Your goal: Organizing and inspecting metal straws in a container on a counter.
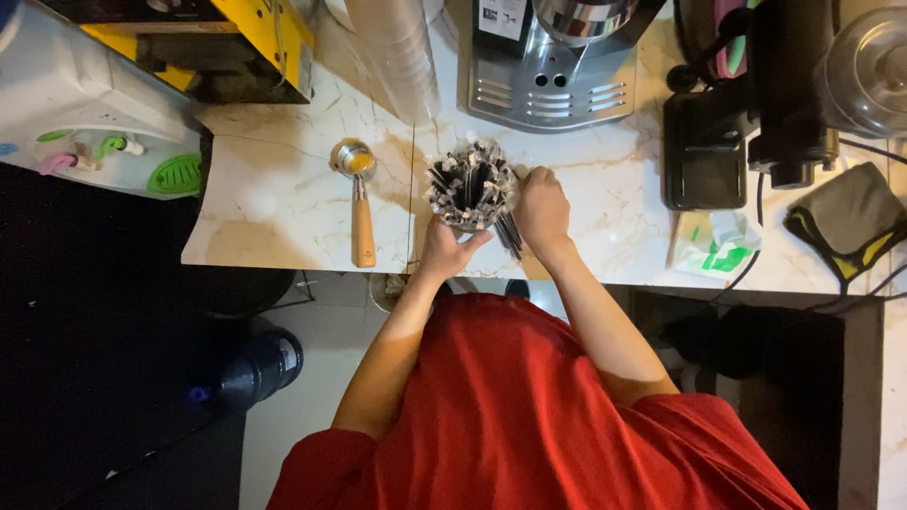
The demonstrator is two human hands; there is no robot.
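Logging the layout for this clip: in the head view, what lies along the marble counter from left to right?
Wooden-handled scoop → holder of wrapped straws, left hand at its near side → right hand → green-and-white packet → grey cloth.

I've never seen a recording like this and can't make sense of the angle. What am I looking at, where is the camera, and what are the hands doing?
There is no machine here: a person in a red top works with two bare hands. The one picture comes from a camera worn on the head, looking straight down, so you see the arms from above.

Below is a marble counter. The left hand steadies a cup packed with wrapped straws; the right hand holds a bunch of dark straws beside it.

Also on the counter: a scoop with a wooden handle, a steel coffee machine, a black grinder, a grey cloth and a green-printed bag.
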